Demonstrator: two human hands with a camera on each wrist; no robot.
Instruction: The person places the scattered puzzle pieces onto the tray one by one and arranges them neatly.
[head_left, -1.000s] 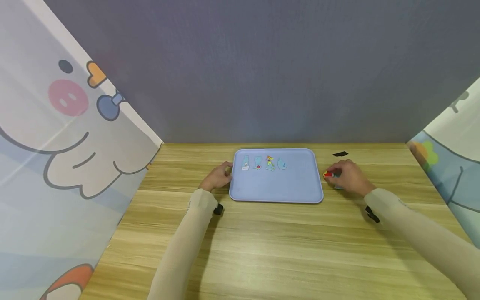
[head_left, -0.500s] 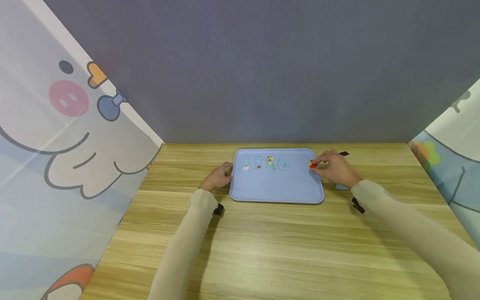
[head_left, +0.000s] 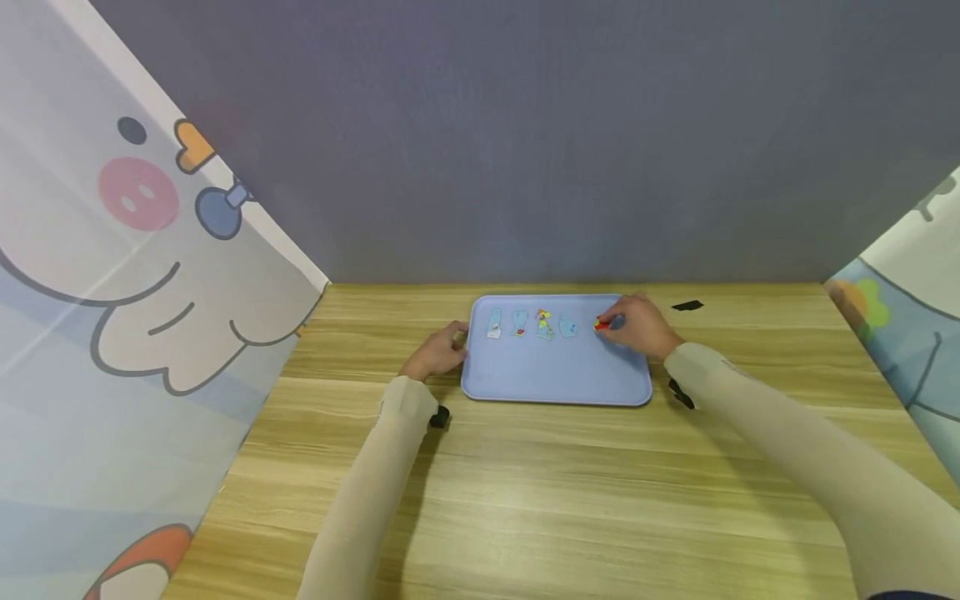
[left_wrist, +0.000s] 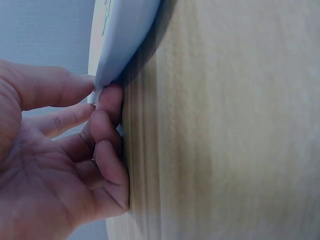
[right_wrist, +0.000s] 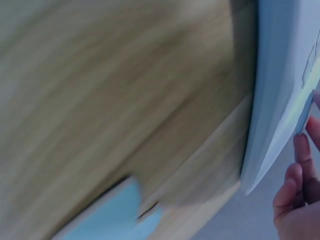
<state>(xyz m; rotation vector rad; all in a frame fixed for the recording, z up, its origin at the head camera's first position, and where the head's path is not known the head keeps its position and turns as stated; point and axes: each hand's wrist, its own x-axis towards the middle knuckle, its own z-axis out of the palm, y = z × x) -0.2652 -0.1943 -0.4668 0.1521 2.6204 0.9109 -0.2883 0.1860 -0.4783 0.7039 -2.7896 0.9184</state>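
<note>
Nearest my head camera, two long cream sleeves (head_left: 365,492) reach forward over the pale wood-grained worktop (head_left: 540,492). A small black object (head_left: 440,417) sits beside the left cuff and a black strip (head_left: 681,394) beside the right one; I can't make out what either is. Beyond them, the left hand (head_left: 435,352) has its grip pinched on the left rim of the flat, pale blue rectangular tray (head_left: 551,375); my left wrist view shows the rim between thumb and finger. From the right wrist I get a loose light blue flat piece (right_wrist: 107,215) lying on the worktop, just outside the tray. The right hand (head_left: 641,327) is over the tray's right part, its grip drawn down to a fingertip pinch on a small red and yellow flat piece (head_left: 601,325). I cannot tell whether that one touches the tray. To its left, four small light blue printed pieces (head_left: 544,326) lie apart in a row toward the tray's far side. Farther back I see a flat black patch (head_left: 687,306) on the worktop, then a plain grey wall (head_left: 525,142).
</note>
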